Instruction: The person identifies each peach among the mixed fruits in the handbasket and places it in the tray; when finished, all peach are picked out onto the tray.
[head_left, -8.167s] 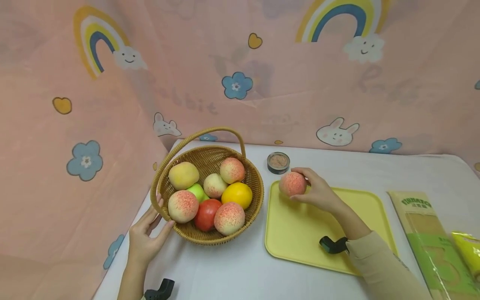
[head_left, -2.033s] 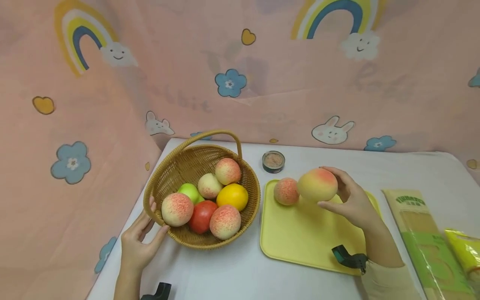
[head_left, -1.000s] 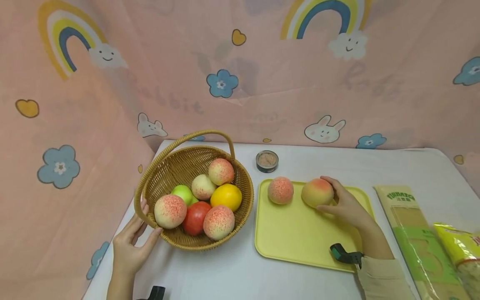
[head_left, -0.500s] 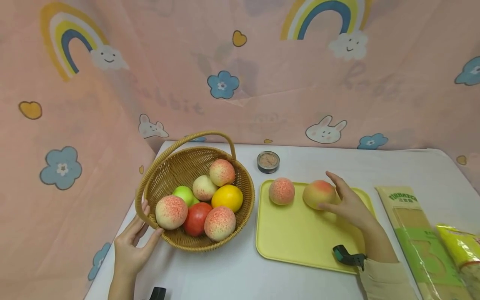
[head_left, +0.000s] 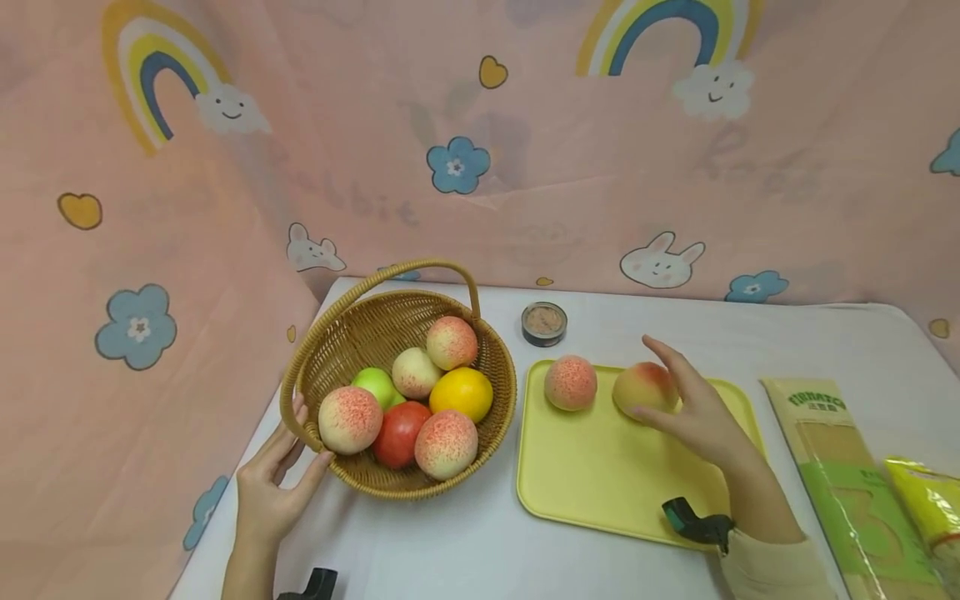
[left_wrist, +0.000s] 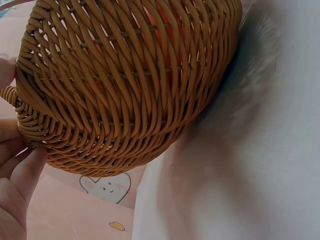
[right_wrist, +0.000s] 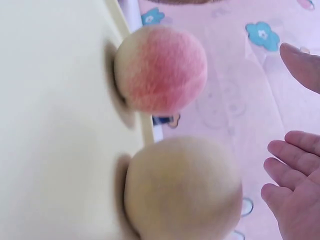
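Observation:
My left hand holds the near left rim of a wicker basket beside its handle, thumb in front and fingers behind. Inside the basket lie red-speckled peaches, a green apple, a red tomato-like fruit and a yellow lemon. On a yellow tray, a pink peach sits left of a yellow mango-like fruit with a red blush. My right hand stands just right of that fruit, thumb and fingers spread; the right wrist view shows the fingers apart from it.
Behind the tray stands a small round tin. To the tray's right lie a long green-and-tan packet and a yellow bag. A pink printed cloth encloses the white table at the back and left.
The mango-like fruit came out of the basket, was set on the tray beside the pink peach, and my right hand has let go of it. My left hand stays at the basket.

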